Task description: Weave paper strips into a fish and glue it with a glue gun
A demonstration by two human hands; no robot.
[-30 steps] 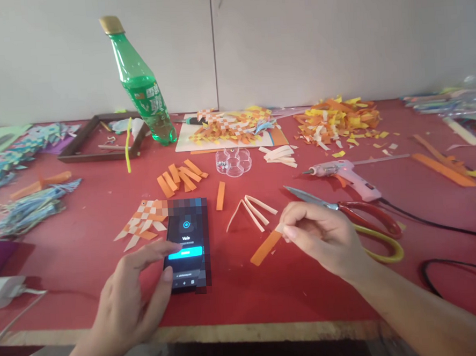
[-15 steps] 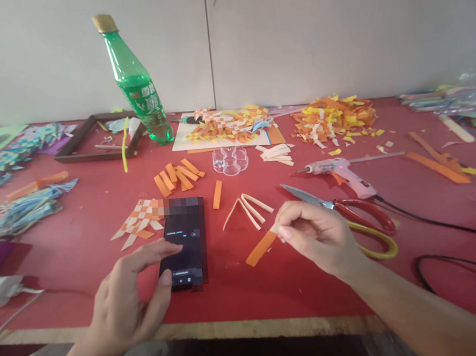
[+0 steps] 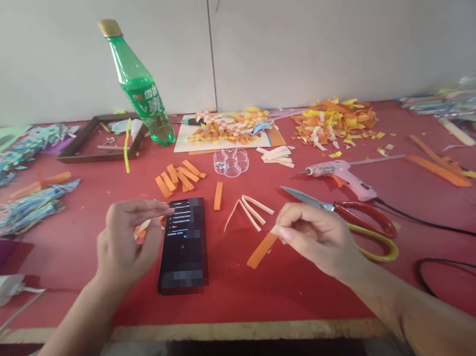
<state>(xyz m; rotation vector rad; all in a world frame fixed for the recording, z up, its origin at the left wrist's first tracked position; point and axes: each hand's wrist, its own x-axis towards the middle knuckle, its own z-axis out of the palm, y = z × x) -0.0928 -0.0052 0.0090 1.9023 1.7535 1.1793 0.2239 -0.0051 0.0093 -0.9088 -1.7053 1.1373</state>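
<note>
My left hand (image 3: 131, 241) hovers at the upper left of a black smartphone (image 3: 178, 246), fingers stretched out and apart from the thumb, holding nothing. Lit lines of text show on its screen, partly blurred out. Behind that hand, a woven orange-and-white paper piece (image 3: 157, 221) is mostly hidden. Between thumb and forefinger, my right hand (image 3: 312, 235) pinches an orange paper strip (image 3: 262, 249) with a pale end. Folded cream paper strips (image 3: 252, 212) lie left of this hand. Scissors (image 3: 312, 197) with red and yellow handles lie just behind it, partly covered.
A pink glue gun (image 3: 340, 174) trails a black cable. Further back are a green bottle (image 3: 144, 98), a dark wooden frame (image 3: 79, 155), a clear flower-shaped tray (image 3: 241, 161) and a heap of paper scraps (image 3: 335, 118). Orange strips (image 3: 179, 176) lie behind the phone.
My left hand has moved up and away from the phone's lower screen to its top left corner. The screen now shows more text. My right hand stays on its strip.
</note>
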